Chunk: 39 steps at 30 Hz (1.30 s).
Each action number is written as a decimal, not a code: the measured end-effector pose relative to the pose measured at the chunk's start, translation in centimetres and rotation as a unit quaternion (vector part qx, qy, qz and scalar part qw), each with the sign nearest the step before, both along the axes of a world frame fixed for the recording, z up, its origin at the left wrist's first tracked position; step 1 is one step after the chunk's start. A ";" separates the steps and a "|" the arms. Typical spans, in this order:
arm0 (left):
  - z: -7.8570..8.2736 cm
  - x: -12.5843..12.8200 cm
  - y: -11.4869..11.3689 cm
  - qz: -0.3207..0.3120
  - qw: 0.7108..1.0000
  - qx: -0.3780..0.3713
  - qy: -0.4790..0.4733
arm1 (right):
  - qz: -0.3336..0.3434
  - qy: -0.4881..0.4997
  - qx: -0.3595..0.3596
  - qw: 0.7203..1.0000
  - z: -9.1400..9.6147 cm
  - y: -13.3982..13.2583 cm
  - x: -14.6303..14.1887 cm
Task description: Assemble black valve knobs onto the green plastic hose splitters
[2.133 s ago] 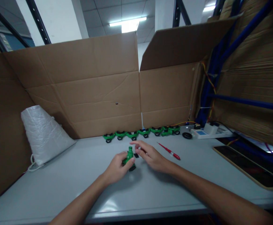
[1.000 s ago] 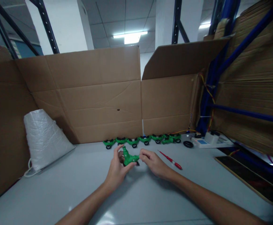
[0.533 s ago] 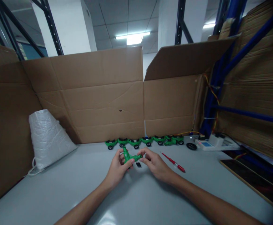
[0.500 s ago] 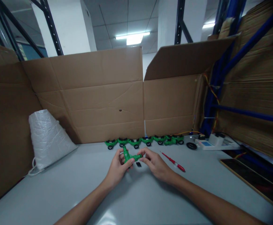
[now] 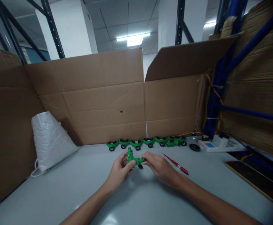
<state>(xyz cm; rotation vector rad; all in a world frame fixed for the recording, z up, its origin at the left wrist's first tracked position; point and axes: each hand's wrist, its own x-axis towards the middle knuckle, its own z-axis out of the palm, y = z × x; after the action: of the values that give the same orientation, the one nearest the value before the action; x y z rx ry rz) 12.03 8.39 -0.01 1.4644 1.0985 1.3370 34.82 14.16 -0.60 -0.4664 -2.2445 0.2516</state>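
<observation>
Over the middle of the table, my left hand grips a green plastic toy part with a knobbed upright end and an arm reaching right. The thumb lies across it from the front. At the right end of that arm, the fingers of my right hand are pinched together on the part. Just under it, a small black piece lies on the table, partly hidden. Behind my hands, several green toy vehicles with black wheels stand in a row along the cardboard.
A red screwdriver lies right of my right hand. Farther right are a black ring, a white power strip and a dark flat panel. A white wrapped bag stands left. Cardboard walls enclose the table.
My right fingers have closed further round the part's right end. The green part has tipped a little more upright, and the whole view has shifted slightly.
</observation>
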 end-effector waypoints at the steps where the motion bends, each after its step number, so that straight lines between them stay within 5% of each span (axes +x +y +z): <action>1: 0.0 0.0 0.0 -0.001 1.000 -0.001 0.001 | 0.000 0.000 0.004 1.000 0.0 0.0 0.0; 12: -0.1 -0.6 0.5 -0.020 0.999 -0.035 0.018 | -0.031 -0.064 0.113 0.991 -0.6 0.4 -0.1; 19: 0.8 0.6 -0.4 -0.082 0.986 -0.129 -0.065 | -0.011 -0.082 0.190 0.978 -0.3 -0.7 -0.4; 31: 0.4 0.2 -0.1 -0.058 0.989 -0.125 -0.057 | -0.013 -0.095 0.275 0.957 -0.2 -1.5 -1.2; 39: 0.4 -0.2 0.5 0.031 0.997 -0.077 -0.003 | -0.059 -0.120 0.284 0.949 1.1 -1.1 -0.4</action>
<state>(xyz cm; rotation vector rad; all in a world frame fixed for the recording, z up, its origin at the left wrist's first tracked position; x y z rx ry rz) 11.84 8.86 0.44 1.3230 1.2238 1.2694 34.42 13.06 0.50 -0.3262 -2.3742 -0.5324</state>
